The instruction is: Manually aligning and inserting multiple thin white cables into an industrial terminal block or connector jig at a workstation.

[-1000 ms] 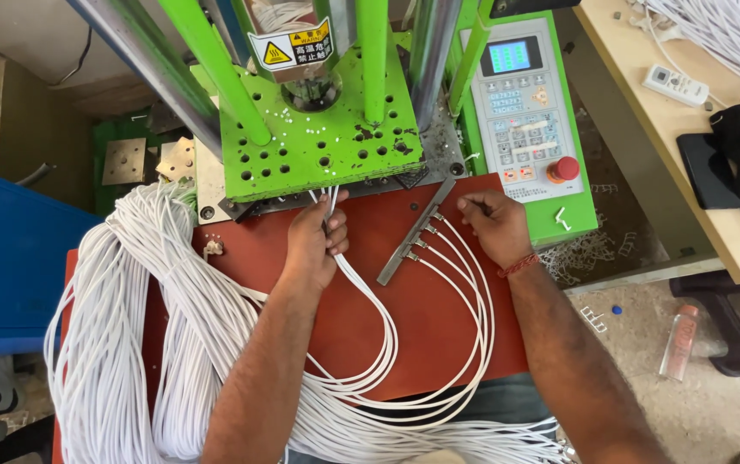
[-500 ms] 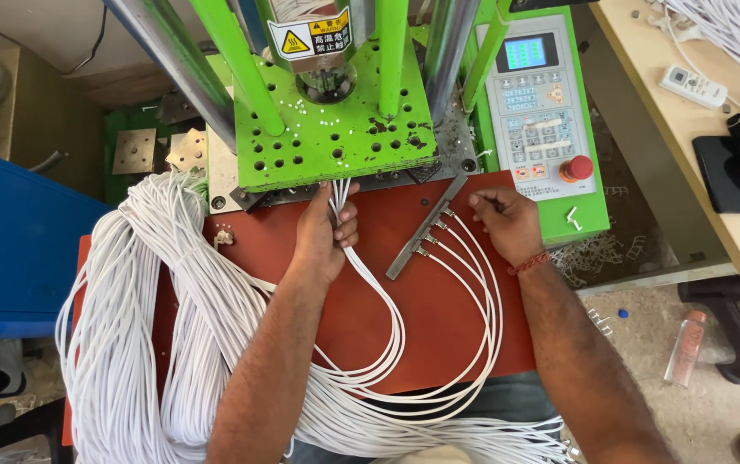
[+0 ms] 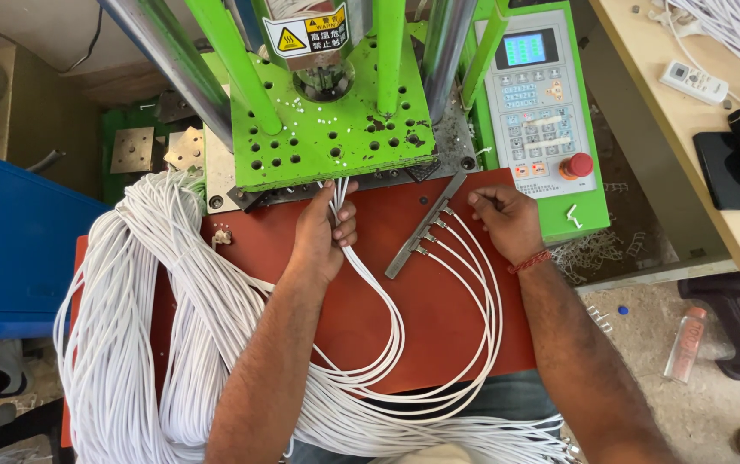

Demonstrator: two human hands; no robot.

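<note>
While gripped near their ends, thin white cables (image 3: 344, 225) look light, limp and springy: judged likely to sag and tangle, slick jacket, so best held close to the tips, just short of the green press plate (image 3: 336, 129), not mid-loop.

Run up from the left hand (image 3: 323, 236) into the plate's front edge, just below it; trail back down across the red mat (image 3: 439, 309) in long loops.

Left hand: fingers curled shut around that small bunch of cables, thumb side toward the plate, clamped firmly by the look of it.

Right hand (image 3: 503, 219): right of the plate's lower corner, fingers partly curled, tips resting on or beside the top cable of a second set (image 3: 473, 258). Cannot tell whether pinching anything or just touching.

Second set ends in small metal tips seated along a grey metal bar (image 3: 426, 225), lying tilted on the mat below-right of the plate.

Big coil of spare white cable (image 3: 155, 318) below-left of the plate, draped over the mat edge.

Control panel with red knob (image 3: 546, 112) directly right of the plate. Wooden bench (image 3: 688, 129) further right.
</note>
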